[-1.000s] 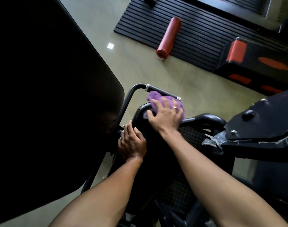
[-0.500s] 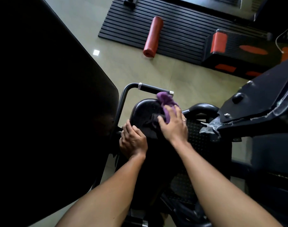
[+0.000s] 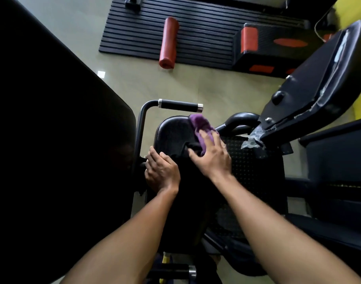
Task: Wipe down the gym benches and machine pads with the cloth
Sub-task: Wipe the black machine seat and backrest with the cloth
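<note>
Off to the left of my left fingers stands a large dark pad [image 3: 52, 119], too shadowed for me to read its surface. My left hand [image 3: 162, 173] is clenched on the near left edge of the machine pad [image 3: 173, 136], fingers curled round its side to steady it. What lies under the fingertips is lost in the dark. Just beyond those fingers a handle bar [image 3: 179, 106] runs across, apart from the pad's far rim.

The purple cloth [image 3: 202, 128] sits on the pad's far right corner. It is half under my right fingers, and a bunched tail pokes out past the fingertips. My right hand [image 3: 211, 158] is not clenched: the fingers lie fairly straight and spread, pressing the cloth down onto the vinyl.

To the right of those fingers is a studded footplate [image 3: 255, 160], and further right a torn pad [image 3: 319, 78] with ragged trim.

I judge the wipe to be partway across this pad. Since I am only pressing and not gripping, a quick stroke over the rounded corner could leave the cloth behind or let it drop to the floor. Bunched as it is, it may skip patches. If my left grip slackens, the pad could shift under the push. A long forward sweep might rap my knuckles on the bar.
</note>
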### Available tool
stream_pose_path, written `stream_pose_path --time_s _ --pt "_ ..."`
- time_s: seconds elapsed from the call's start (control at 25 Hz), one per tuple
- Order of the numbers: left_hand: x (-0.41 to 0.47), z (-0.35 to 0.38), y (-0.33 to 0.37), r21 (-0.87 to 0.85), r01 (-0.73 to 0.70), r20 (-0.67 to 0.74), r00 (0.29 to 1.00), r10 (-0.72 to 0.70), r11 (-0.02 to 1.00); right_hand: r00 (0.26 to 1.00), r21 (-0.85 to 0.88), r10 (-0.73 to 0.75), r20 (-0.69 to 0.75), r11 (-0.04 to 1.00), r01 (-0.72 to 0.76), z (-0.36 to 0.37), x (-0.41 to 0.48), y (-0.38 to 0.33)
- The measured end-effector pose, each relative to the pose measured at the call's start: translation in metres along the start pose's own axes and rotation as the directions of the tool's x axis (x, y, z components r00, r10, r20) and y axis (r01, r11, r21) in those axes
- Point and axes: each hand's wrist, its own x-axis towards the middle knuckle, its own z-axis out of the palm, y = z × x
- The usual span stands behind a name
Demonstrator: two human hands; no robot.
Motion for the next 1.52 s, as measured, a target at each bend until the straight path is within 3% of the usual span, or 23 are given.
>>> stream_pose_path --time_s 0.12,0.36,0.48,0.56,0.72,0.88,0.96,1.08,1.12,1.2,1.36,1.44,1.52 --pt "-0.001 0.001 0.000 0.012 -0.014 0.012 1.000 0.013 1.000 0.983 0.051 0.144 0.118 0.987 -0.151 -0.013 0.030 0.000" --pt "0.000 -0.006 -0.010 -0.001 -0.050 0.156 0.987 0.049 0.999 0.976 0.121 0.128 -0.177 0.987 -0.108 0.007 -0.065 0.021" --pt "-0.002 -0.019 -0.023 -0.029 -0.128 0.249 0.960 0.131 0.991 0.950 0.255 0.241 -0.197 0.948 -0.188 0.013 -0.089 0.031" --pt "-0.005 -0.026 -0.034 -0.069 -0.160 0.271 0.947 0.173 0.985 0.923 0.228 0.277 -0.267 0.949 -0.218 0.016 -0.084 0.015" --pt "-0.021 -0.032 -0.058 -0.132 -0.138 0.273 0.947 0.170 0.982 0.965 -0.060 -0.064 -0.256 0.997 0.050 0.040 -0.105 -0.030" --pt "-0.040 -0.039 -0.072 -0.144 -0.148 0.275 0.944 0.183 0.979 0.920 -0.186 -0.363 -0.146 0.924 0.335 0.044 -0.156 -0.001" --pt "-0.046 -0.042 -0.075 -0.149 -0.141 0.274 0.945 0.178 0.979 0.932 -0.187 -0.346 -0.112 0.928 0.322 0.034 -0.155 0.023" --pt "-0.056 -0.048 -0.079 -0.126 -0.119 0.295 0.943 0.152 0.985 0.992 -0.066 -0.039 -0.119 0.997 0.032 0.021 -0.120 0.003" --pt "-0.060 -0.050 -0.081 -0.118 -0.113 0.302 0.942 0.144 0.987 0.995 -0.057 -0.004 -0.100 0.998 -0.002 0.022 -0.110 -0.016" --pt "-0.068 -0.054 -0.087 -0.119 -0.111 0.307 0.941 0.143 0.987 0.988 -0.110 -0.136 -0.068 0.986 0.128 0.029 -0.105 -0.041" --pt "-0.074 -0.059 -0.089 -0.134 -0.076 0.309 0.944 0.114 0.988 0.888 -0.187 -0.459 -0.032 0.875 0.446 0.042 -0.150 -0.015" --pt "-0.083 -0.061 -0.092 -0.131 -0.064 0.298 0.949 0.101 0.989 0.875 -0.203 -0.484 -0.004 0.857 0.473 0.043 -0.171 0.004" --pt "-0.096 -0.066 -0.095 -0.135 -0.051 0.290 0.953 0.088 0.989 0.917 -0.187 -0.395 -0.061 0.907 0.378 0.037 -0.165 0.013"
